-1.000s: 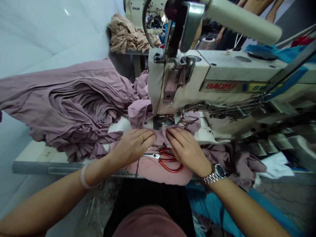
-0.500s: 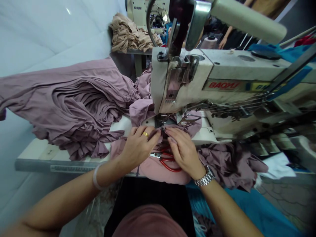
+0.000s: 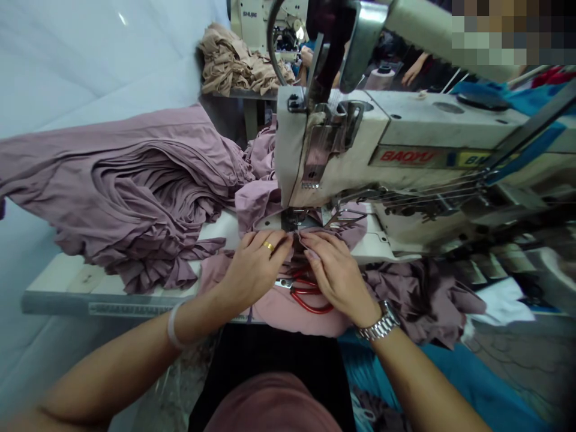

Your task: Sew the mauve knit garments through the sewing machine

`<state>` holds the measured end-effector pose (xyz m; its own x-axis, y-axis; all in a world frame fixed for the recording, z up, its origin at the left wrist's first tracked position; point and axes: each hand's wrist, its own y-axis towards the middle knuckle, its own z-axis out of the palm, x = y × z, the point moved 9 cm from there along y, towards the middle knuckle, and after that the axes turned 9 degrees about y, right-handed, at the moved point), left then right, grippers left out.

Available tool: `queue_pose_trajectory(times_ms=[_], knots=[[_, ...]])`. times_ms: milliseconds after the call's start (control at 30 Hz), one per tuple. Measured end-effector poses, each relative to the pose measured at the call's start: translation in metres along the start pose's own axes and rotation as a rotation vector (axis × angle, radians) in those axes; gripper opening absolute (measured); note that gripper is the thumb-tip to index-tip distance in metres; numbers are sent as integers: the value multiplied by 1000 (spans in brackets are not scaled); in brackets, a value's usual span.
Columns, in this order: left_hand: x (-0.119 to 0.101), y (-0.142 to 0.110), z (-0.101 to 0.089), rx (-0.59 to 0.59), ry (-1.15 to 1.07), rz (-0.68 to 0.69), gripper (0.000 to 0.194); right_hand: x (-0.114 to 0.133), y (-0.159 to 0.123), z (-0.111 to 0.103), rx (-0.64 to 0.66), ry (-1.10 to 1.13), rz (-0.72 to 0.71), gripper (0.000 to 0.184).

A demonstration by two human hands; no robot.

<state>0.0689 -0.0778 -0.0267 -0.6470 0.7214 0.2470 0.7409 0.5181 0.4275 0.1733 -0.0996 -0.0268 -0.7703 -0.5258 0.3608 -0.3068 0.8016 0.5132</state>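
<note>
My left hand [image 3: 257, 267], with a gold ring, pinches the edge of a mauve fabric piece [image 3: 297, 247] just in front of the presser foot [image 3: 294, 217]. From the other side, my right hand [image 3: 337, 273] has its fingertips closed on the same edge. The two hands nearly meet below the needle area of the sewing machine [image 3: 333, 144]. Red-handled scissors [image 3: 311, 293] lie under and between my hands on a pink cloth [image 3: 299, 315]; their blades are partly covered. My fingers hide part of the fabric edge.
A thick pile of mauve garments [image 3: 148, 174] covers the table's left side. Crumpled darker fabric [image 3: 414, 300] lies right of my right hand. Thread lines run across the machine's front. Behind stand another machine [image 3: 249, 27], beige fabric [image 3: 225, 57] and a co-worker's hand [image 3: 413, 71].
My hands stay at the same fabric edge; my right wrist has shifted slightly right. The view has moved a little. In the background, a co-worker's hand has come into sight near the beige fabric.
</note>
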Motion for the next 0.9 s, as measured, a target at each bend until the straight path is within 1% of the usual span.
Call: queue_pose_trajectory(times_ms=[67,167,300,400,500,633,733,900], knots=[[-1,0,0,-22,-31,20,34,2,-1,1,12,-28,-13,30],[-2,1,1,-25,-85,46,34,10,-2,8,78,-212,-81,32],[0,3,0,-25,-119,28,36,17,0,13,113,-342,-135,34],[0,5,0,-15,-110,25,38,17,3,12,118,-357,-139,35],[0,5,3,14,-121,34,38,15,3,9,105,-313,-111,35],[2,3,2,22,-158,40,37,11,2,7,95,-250,-78,35],[2,2,3,29,-169,45,37,13,3,8,103,-268,-91,33],[5,4,8,44,-169,7,39,17,7,7,115,-324,-122,31]])
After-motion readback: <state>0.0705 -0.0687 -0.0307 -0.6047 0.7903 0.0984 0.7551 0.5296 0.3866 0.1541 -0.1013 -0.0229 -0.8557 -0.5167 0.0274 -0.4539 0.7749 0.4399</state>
